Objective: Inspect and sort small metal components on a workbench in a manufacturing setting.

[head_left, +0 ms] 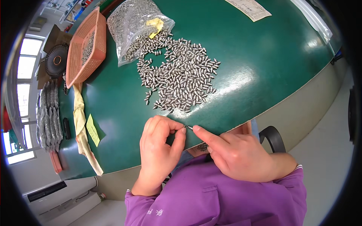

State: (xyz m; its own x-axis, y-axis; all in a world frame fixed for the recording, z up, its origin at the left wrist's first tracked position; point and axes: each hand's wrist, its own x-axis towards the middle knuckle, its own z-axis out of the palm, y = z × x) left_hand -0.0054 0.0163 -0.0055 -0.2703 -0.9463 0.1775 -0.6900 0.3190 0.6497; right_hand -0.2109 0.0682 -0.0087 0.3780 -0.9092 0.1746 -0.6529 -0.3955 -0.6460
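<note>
At the near edge of the green tabletop my left hand (160,141) pinches a small silver metal piece (189,127) between thumb and forefinger. The forefinger of my right hand (237,154) stretches out to the piece's right end. Its other fingers curl in, and its thumb stands apart below; nothing shows gripped in it. Beyond both hands spreads a pile of small pointed metal pins (184,75). The pile runs back to the mouth of a clear plastic bag (132,22) full of similar pins, with a yellow slip on it.
A pink plastic basket (100,56) holding metal parts stands at the left. Near it lie a cream cloth strip (80,120), a green note (92,130), a black marker (66,128) and several grey packets (49,113). A paper sheet (250,9) lies at the back; a black chair (274,137) is right.
</note>
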